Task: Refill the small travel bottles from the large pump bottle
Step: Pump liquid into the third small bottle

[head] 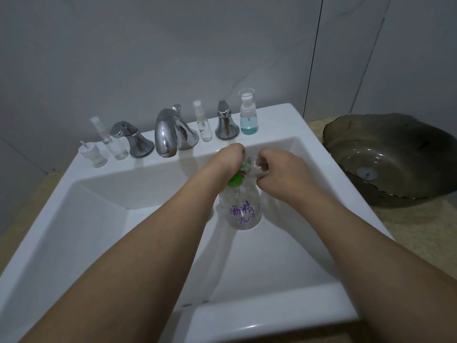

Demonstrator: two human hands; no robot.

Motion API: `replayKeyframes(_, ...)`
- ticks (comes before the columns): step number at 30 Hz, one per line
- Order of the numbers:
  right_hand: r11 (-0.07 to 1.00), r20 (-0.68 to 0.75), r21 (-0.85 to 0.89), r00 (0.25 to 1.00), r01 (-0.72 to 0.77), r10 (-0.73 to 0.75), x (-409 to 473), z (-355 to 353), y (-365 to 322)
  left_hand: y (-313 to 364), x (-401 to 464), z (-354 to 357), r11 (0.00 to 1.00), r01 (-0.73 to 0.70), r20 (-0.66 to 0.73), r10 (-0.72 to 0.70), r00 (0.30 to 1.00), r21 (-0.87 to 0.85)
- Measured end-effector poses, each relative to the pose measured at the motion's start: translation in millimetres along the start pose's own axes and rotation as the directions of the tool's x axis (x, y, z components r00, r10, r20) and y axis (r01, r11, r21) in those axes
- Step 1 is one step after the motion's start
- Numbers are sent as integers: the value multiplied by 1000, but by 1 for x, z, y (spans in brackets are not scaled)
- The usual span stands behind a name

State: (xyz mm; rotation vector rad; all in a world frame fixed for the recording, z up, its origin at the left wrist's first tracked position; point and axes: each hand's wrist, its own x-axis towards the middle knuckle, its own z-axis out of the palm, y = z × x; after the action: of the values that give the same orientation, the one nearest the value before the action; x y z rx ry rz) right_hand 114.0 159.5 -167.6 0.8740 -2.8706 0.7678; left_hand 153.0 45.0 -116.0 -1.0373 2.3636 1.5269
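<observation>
A large clear pump bottle with purple writing and a green pump head stands in the white sink basin. My left hand is closed over the pump head. My right hand holds a small clear travel bottle, tilted, right at the pump's nozzle. On the sink's back ledge stand other small bottles: a blue-liquid spray bottle, a slim clear spray bottle, a clear bottle, and a loose spray cap at far left.
A chrome tap spout with two chrome handles sits on the ledge behind my hands. A dark glass bowl rests on the beige counter to the right. A grey wall rises behind.
</observation>
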Motion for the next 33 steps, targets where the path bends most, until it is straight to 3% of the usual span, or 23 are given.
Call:
replayKeyframes(7,998,-76,70,997,9,-4,-1,-5,-4,13,-13,-8,1000,26,10,-26,1000,4)
replayKeyframes(16,998,-51,58,999,15,-12,-1,-3,-1,15,-18,-3,994,-17,-53,23,998,111)
replayKeyframes(24,1000,37,22,999,-16,15,-1,-2,1,8,-14,3,999,2,-46,0,999,52)
replayKeyframes(33,999,-9,48,1000,4,-3,-2,-3,0,5,-7,3,999,-26,-59,24,998,-30)
